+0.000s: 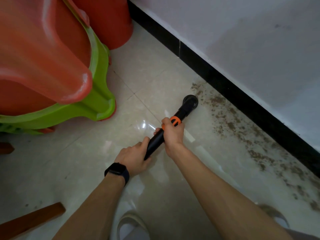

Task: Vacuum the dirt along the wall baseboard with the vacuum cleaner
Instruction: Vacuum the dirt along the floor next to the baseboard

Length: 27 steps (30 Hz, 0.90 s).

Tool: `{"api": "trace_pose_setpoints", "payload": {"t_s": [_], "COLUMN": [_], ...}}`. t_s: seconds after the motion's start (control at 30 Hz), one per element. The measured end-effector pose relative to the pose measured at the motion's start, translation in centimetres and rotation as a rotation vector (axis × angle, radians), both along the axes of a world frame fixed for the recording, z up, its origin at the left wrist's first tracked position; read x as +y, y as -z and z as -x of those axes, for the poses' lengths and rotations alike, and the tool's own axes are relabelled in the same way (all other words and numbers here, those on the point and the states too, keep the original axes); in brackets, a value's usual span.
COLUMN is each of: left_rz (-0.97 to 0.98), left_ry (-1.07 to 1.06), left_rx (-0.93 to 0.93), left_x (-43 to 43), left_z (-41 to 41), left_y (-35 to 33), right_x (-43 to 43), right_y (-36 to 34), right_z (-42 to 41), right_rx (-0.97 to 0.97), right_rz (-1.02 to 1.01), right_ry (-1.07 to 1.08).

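I gripped the black tube of the vacuum cleaner [156,143] with both hands. My right hand [173,134] was curled round it just behind the orange collar [175,121], with the fingers wrapped over the top. My left hand [133,156], with a black smartwatch [116,171] on its wrist, clasped the tube's near end, the thumb lying along its side.

The tube slanted away from me toward the wall. Its round black nozzle [190,102] was down at the glossy beige tiled floor [83,161], at the near edge of the dirt. I could not tell whether the nozzle touched the tile.

The brown, crumbly dirt [233,123] lay in a scattered band on the floor along the black baseboard [225,84]. It ran from just beside the nozzle off to my right, thickest close to the skirting. Above the baseboard stood the white painted wall [242,40], smudged grey in places.

To my left was a stack of plastic stools, an orange-red one [43,66] nested over a lime-green one [102,96], well apart from the nozzle. Behind them a red plastic tub [107,19] stood close to the baseboard. A brown wooden bar [31,220] crossed the lower left corner, and my pale slippers [131,227] showed below my forearms.
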<state>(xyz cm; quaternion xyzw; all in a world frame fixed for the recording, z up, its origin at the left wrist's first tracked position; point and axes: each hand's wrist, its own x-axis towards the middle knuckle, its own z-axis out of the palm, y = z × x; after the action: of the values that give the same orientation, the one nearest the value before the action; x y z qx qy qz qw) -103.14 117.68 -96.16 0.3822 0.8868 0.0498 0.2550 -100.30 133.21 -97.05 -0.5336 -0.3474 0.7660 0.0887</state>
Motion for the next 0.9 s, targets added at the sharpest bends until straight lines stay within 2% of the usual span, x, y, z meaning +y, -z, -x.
{"api": "trace_pose_setpoints", "payload": {"t_s": [0.27, 0.7, 0.9], "left_rz": [0.044, -0.014, -0.003], "left_ry": [0.153, -0.030, 0.060], "left_rx": [0.013, 0.032, 0.054], "left_x": [1.7, 2.5, 3.8], "left_z": [-1.7, -0.5, -0.5], "left_y": [-0.2, -0.7, -0.1], "right_x": [1.0, 2.2, 3.4], "right_y": [0.0, -0.6, -0.1], "right_z": [-3.1, 1.2, 0.1], "right_rx": [-0.012, 0.026, 0.032], "right_rz": [0.021, 0.034, 0.053], "right_ry": [0.197, 0.025, 0.108]}}
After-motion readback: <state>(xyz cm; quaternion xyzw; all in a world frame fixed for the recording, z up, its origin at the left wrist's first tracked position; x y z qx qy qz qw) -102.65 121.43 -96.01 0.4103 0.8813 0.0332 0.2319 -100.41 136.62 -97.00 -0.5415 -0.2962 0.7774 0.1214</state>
